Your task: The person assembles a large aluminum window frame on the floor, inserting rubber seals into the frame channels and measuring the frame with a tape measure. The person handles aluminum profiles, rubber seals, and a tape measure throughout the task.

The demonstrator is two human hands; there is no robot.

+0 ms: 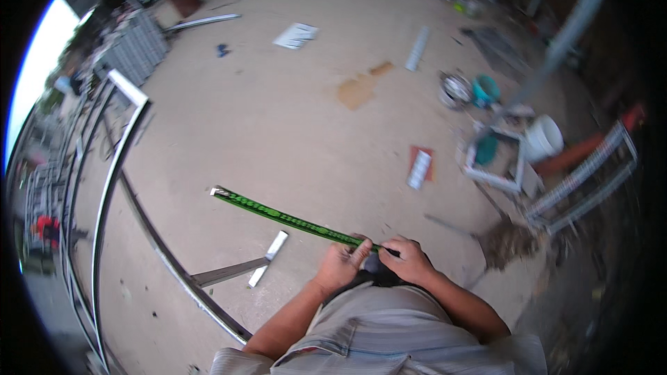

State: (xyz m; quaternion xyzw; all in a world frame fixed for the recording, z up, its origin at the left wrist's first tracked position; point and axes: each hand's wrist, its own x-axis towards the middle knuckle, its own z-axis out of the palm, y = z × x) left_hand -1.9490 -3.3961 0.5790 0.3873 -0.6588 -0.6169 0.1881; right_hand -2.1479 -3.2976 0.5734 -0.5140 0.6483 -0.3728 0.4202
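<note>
A bright green tape measure [278, 217] has its blade drawn out to the left, its metal hook end in the air over the floor. Close to my body, my left hand [339, 264] is closed on the blade between thumb and fingers. Beside it, nearly touching, my right hand [411, 261] is closed round the near end of the tape measure. Its case is mostly hidden by my fingers and hard to make out against my dark trousers.
To my left stands a long metal frame [101, 215], with a T-shaped piece [236, 271] near it. At right are a metal basin [455, 90], a teal bucket [486, 89], a white bucket [544, 139], a square white frame [495, 180] and a ladder-like frame [583, 179]. Cardboard [356, 92] lies ahead.
</note>
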